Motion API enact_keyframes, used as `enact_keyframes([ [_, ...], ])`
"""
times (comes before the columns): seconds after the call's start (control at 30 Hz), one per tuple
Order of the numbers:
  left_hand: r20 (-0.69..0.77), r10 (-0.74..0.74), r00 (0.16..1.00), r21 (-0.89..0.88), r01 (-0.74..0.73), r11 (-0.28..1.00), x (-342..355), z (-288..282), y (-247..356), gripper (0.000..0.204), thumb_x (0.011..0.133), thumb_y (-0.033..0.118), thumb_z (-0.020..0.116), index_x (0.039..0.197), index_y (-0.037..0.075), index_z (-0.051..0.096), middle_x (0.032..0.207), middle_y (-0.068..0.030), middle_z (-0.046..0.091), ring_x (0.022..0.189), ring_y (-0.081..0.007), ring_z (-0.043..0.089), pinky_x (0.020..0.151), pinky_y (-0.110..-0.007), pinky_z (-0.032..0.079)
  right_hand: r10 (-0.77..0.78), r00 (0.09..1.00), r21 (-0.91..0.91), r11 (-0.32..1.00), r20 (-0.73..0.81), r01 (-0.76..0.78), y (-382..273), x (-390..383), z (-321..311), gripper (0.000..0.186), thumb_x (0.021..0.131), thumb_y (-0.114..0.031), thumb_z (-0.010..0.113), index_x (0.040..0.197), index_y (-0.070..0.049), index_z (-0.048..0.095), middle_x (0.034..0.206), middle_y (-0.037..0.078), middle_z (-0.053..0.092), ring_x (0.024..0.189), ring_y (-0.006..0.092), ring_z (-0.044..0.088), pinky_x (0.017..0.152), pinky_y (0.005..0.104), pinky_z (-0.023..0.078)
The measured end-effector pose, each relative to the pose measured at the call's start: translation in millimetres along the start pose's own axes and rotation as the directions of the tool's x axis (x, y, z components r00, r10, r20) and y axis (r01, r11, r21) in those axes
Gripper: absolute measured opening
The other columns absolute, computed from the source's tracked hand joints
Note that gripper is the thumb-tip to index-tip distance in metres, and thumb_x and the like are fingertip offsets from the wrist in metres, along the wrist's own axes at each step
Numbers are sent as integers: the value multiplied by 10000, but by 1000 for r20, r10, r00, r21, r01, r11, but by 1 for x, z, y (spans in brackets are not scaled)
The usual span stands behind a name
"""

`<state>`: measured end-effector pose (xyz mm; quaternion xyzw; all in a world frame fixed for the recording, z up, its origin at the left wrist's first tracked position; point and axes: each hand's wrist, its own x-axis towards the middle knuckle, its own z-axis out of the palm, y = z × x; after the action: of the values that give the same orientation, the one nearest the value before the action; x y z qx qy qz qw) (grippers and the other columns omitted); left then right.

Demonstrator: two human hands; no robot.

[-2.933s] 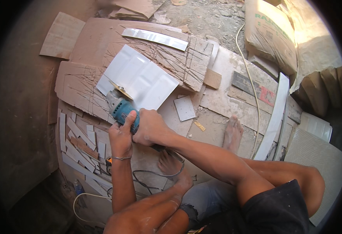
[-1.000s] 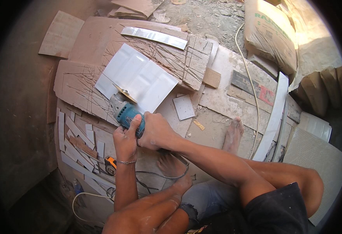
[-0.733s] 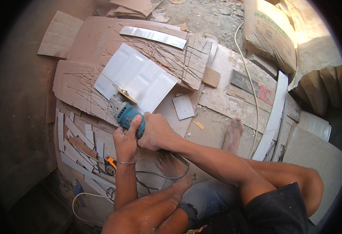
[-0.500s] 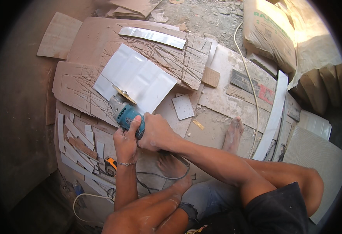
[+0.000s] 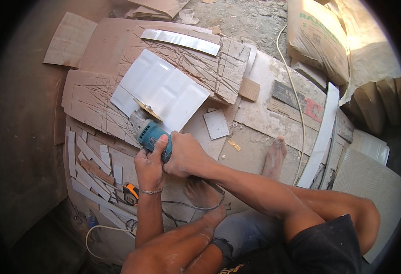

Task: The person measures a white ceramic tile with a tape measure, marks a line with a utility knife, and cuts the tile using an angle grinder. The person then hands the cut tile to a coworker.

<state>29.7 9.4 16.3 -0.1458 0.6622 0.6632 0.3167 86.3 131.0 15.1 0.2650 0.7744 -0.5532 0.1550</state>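
Note:
My left hand grips a teal-bodied angle grinder from the left, thumb raised over its housing. Wrapped round the rear of the same tool is my right hand. The grinder's gold-coloured disc is over the lower left part of a glossy white tile, at a thin line on it; whether it touches cannot tell. The tile lies on pinkish boards scored with many cuts, with a narrow white strip behind it. A dark cord runs from under my right hand past my feet.
An orange-and-black tape measure lies by my left forearm among white offcuts. A small tile is right of the grinder. Sacks, a pale cord and a long strip are at right. My bare feet are below.
Since the earliest frame, the grinder and both hands have shifted slightly right and toward me, along the white tile. More of the tape measure shows beside my left forearm.

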Motion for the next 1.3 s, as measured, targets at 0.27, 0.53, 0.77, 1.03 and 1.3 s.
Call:
enact_keyframes([
  [0.27, 9, -5, 1000, 5, 5, 1000, -1, -1, -2, 291, 936, 145, 832, 1075, -46, 662, 955, -58, 721, 800, -102, 673, 699, -267, 549, 5, 1000, 7, 1000, 9, -5, 1, -1, -1, 476, 674, -180, 775, 963, 159, 610, 853, 365, 691, 863, 520, 721, 806, 493, 599],
  [0.53, 24, -7, 1000, 69, 6, 998, -2, -2, -3, 308, 962, 192, 806, 1102, -44, 667, 1000, -77, 724, 844, -135, 697, 750, -287, 555, 4, 1000, 13, 1000, 11, -4, 4, -2, -3, 494, 673, -198, 783, 963, 162, 608, 853, 364, 693, 857, 520, 722, 797, 498, 599],
  [0.77, -2, -15, 1000, 44, 15, 999, -6, 1, -1, 287, 941, 154, 829, 1067, -45, 666, 930, -48, 720, 781, -91, 664, 677, -256, 536, -7, 1000, -8, 1000, 22, 7, 4, -4, -2, 500, 678, -204, 787, 967, 159, 600, 850, 363, 690, 861, 522, 719, 797, 502, 597],
  [1.03, -9, -23, 1000, 77, 23, 997, -8, 2, -2, 289, 937, 173, 836, 1048, -39, 673, 904, -31, 711, 746, -77, 644, 643, -244, 518, -11, 1000, 5, 1000, 15, 11, 5, -7, -4, 498, 682, -194, 783, 978, 156, 588, 858, 367, 684, 866, 525, 715, 806, 504, 596],
  [1.3, -16, -30, 999, 88, 31, 996, -10, 2, -3, 291, 932, 168, 842, 1050, -34, 670, 907, -34, 711, 743, -76, 641, 643, -243, 517, -6, 1000, 5, 1000, 11, 6, 7, -9, -3, 524, 678, -193, 781, 999, 178, 595, 875, 373, 687, 873, 525, 716, 808, 498, 598],
])
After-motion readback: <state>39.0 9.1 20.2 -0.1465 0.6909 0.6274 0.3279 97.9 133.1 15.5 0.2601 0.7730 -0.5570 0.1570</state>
